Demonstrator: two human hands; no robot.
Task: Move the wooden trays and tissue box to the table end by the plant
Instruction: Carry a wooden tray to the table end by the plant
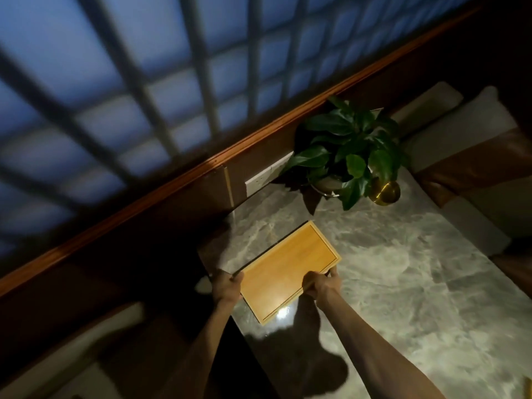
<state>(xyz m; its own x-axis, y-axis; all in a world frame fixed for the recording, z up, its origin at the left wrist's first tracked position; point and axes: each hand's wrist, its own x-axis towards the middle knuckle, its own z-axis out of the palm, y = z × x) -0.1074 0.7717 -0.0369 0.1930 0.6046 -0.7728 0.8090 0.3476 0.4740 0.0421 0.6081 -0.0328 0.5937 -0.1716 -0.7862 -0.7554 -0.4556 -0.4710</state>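
The flat rectangular honey-coloured wooden tray point(289, 272) is held by its 2 long sides, 1 hand to each, which keeps it level and lets it be steered toward the far end of the grey marbled stone table point(403, 283). The left hand point(227, 286) is closed over the left long edge near the tray's near end, thumb on top and fingers tucked underneath out of sight. The right hand point(324, 283) clamps the opposite long edge, its fingers curled over the raised rim. Gripping opposite sides spreads the load, so a thin board with a low lip should not tip or twist.

The tray sits close to the table's left edge, its far short end pointing at the leafy green potted plant point(345, 156) in the table's far corner. Whether it rests on the stone or hangs just above cannot be told; the dark line along its left side suggests it is slightly raised. A bare stretch of stone lies between tray and plant, so I judge the carry unfinished.

The tray is smooth, with an even grain, a narrow raised border all round and nothing on it. A round brass-coloured bowl point(385, 192) stands just beside the plant. No second tray or tissue box is clearly visible.
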